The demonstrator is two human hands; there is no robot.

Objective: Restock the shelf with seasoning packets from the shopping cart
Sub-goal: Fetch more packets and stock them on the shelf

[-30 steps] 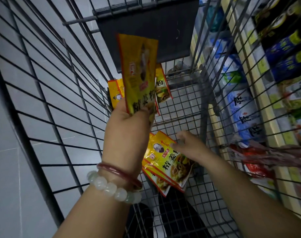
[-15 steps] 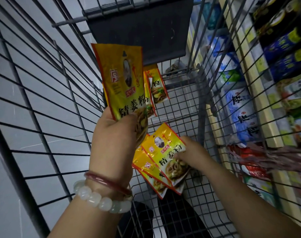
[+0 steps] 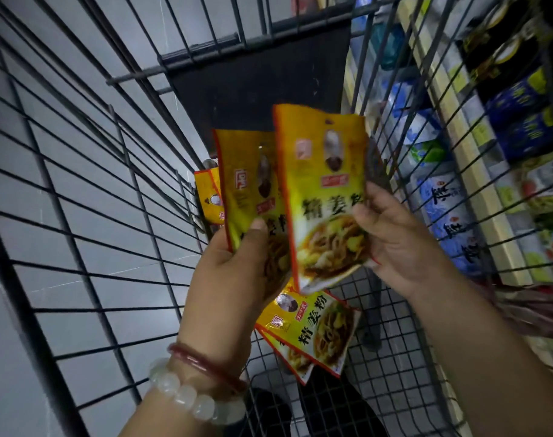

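Right hand (image 3: pixel 401 244) now apparently lifts second packet (image 3: pixel 325 197) beside first (image 3: pixel 253 190).

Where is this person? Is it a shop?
Most likely a supermarket aisle. A wire shopping cart holds yellow seasoning packets, and a shelf beside it is stacked with packaged goods.

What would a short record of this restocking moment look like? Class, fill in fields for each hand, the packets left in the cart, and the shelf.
left hand: grips a yellow seasoning packet, upright
right hand: pinches a second yellow packet by its right edge, overlapping the first
packets left in cart: at least two on the wire floor, more behind the held ones
shopping cart: black wire
shelf: to the right, stocked with other goods
stage: packets lifted, not yet shelved
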